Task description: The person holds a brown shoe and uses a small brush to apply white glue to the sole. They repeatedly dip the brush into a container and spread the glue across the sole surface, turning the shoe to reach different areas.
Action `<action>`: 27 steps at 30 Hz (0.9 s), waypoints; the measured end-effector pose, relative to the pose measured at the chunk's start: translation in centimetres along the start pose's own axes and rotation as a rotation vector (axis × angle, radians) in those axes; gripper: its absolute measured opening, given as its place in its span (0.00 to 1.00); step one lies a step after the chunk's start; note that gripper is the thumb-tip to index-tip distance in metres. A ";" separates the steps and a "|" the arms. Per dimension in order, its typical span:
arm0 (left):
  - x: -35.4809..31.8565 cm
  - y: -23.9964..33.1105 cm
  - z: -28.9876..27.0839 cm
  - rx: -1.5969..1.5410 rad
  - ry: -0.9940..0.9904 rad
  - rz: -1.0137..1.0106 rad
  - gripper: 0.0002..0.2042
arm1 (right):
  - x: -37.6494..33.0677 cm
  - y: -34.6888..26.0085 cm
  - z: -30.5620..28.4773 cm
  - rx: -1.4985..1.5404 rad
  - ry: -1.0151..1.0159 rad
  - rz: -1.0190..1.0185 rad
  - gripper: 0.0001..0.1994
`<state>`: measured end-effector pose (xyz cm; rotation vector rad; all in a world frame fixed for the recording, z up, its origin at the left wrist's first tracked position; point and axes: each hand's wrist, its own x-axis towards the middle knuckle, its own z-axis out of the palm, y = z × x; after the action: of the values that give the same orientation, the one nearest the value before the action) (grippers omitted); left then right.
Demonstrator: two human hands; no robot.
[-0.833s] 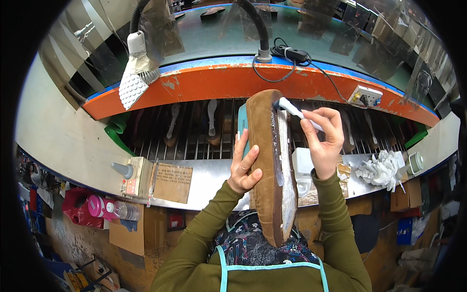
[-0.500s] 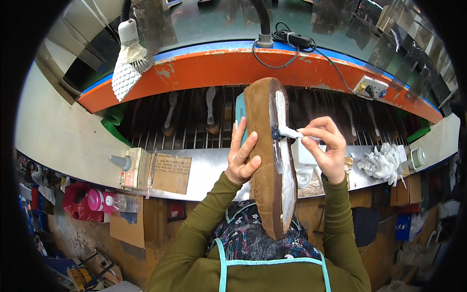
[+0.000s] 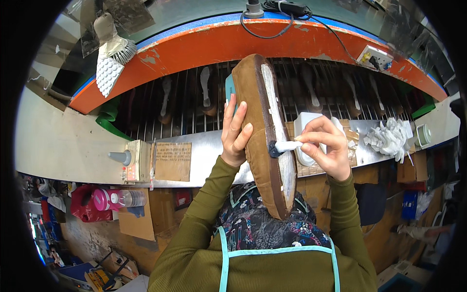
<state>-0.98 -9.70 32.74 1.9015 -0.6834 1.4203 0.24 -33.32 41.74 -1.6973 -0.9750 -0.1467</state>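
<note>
A brown suede shoe upper (image 3: 251, 112) on a teal last (image 3: 230, 90) stands on its side in front of me, toe away. Its white-coated underside (image 3: 274, 104) faces right. My left hand (image 3: 235, 134) is wrapped round the shoe's left side, fingers and thumb pressed on the suede. Between thumb and fingertips my right hand (image 3: 327, 146) pinches a white-handled brush (image 3: 288, 146). The brush's dark bristles touch the shoe's lower rim, about midway along. Behind my right hand sits a white plastic container (image 3: 305, 160) on cardboard.
Beyond the metal ledge, several shoes (image 3: 206, 87) lie soles up on a rack of rods under an orange-edged hood (image 3: 194, 56). Crumpled white cloths (image 3: 389, 138) lie at right, a control box (image 3: 137, 160) at left. A lamp (image 3: 111, 61) hangs at upper left.
The brush has moved nearer to me along the shoe's rim, with my right hand. My left hand keeps its hold. The whole view has shifted slightly.
</note>
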 end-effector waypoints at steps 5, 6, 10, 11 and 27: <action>0.0 0.3 -0.1 0.008 -0.024 -0.058 0.30 | -1.9 -1.0 0.7 -0.055 0.079 0.013 0.09; -0.2 0.3 -0.1 -0.002 -0.030 -0.062 0.31 | -2.3 -1.1 0.7 -0.082 0.065 -0.006 0.09; -0.9 0.1 0.3 -0.056 -0.034 -0.100 0.33 | -3.0 -0.9 0.3 -0.116 0.058 -0.045 0.10; -1.2 0.1 0.6 -0.076 -0.029 -0.118 0.34 | -3.0 -0.5 1.0 -0.033 0.147 0.027 0.10; -2.8 -0.8 1.7 -0.139 -0.078 -0.209 0.40 | -8.4 -5.8 3.9 0.078 0.304 0.463 0.09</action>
<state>-0.13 -10.45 29.55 1.8665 -0.5847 1.1451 -10.52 -34.16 39.95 -1.7218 -0.3463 -0.0563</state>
